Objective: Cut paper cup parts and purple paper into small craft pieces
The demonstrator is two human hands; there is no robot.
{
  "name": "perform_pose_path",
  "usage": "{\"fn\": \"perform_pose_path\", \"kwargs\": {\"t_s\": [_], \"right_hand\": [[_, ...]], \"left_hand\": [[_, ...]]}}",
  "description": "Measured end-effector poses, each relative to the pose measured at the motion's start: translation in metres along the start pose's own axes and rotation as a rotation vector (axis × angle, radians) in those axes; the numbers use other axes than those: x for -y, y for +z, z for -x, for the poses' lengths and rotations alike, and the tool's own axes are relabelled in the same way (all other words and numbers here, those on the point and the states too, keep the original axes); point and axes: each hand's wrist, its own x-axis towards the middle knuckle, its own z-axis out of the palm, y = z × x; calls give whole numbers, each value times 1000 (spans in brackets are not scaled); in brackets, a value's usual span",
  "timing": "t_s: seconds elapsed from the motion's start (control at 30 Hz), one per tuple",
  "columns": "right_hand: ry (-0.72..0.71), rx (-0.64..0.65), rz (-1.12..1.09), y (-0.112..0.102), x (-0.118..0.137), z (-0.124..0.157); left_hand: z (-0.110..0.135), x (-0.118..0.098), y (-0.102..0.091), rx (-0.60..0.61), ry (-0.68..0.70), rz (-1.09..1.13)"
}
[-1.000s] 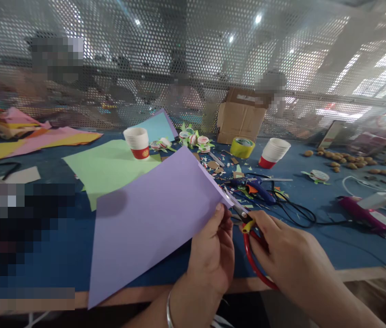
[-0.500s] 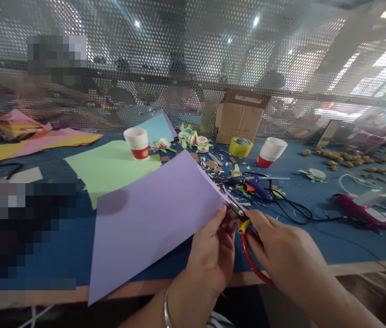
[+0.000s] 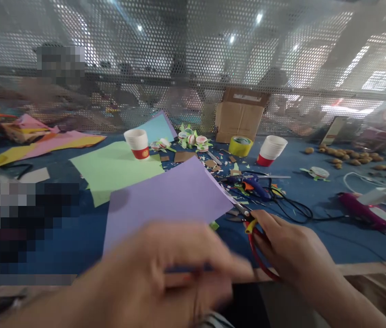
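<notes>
Currently the right hand (image 3: 293, 243) holds red-handled scissors (image 3: 247, 215) at purple paper (image 3: 172, 196).

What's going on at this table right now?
Someone is at work with paper and scissors. The right hand holds red-handled scissors, blades near the right corner of a purple sheet. The left hand is a blur in front of that sheet; whether it holds anything, I can't tell. Beyond the purple sheet lie a light green sheet and a scatter of paper scraps, with a blue glue gun beyond the scissors.
</notes>
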Motion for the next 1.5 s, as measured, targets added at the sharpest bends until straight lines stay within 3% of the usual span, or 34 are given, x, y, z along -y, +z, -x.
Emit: {"fn": "perform_pose_path", "kwargs": {"t_s": [0.03,0.1,0.2,0.3,0.5,0.67,0.83,1.5], "right_hand": [[-3,2,3,0,0,1],[-1,13,-3,0,2,3],[5,39,3,-1,5,6],[15,59,41,-1,7,9],[72,48,52,6,8,7],[128,63,44,10,14,4],[173,104,44,11,18,2],[95,119,52,26,17,-5]], "left_hand": [[-17,-5,-7,36,28,-195],[-57,-1,-20,7,128,-355],[-107,29,-28,-87,45,-277],[-129,56,-23,-136,10,-168],[-131,64,-15,-178,43,-142],[-126,64,-20,-238,73,-178],[-119,66,-25,-212,15,-210],[-124,71,-25,-239,-21,-128]]}}
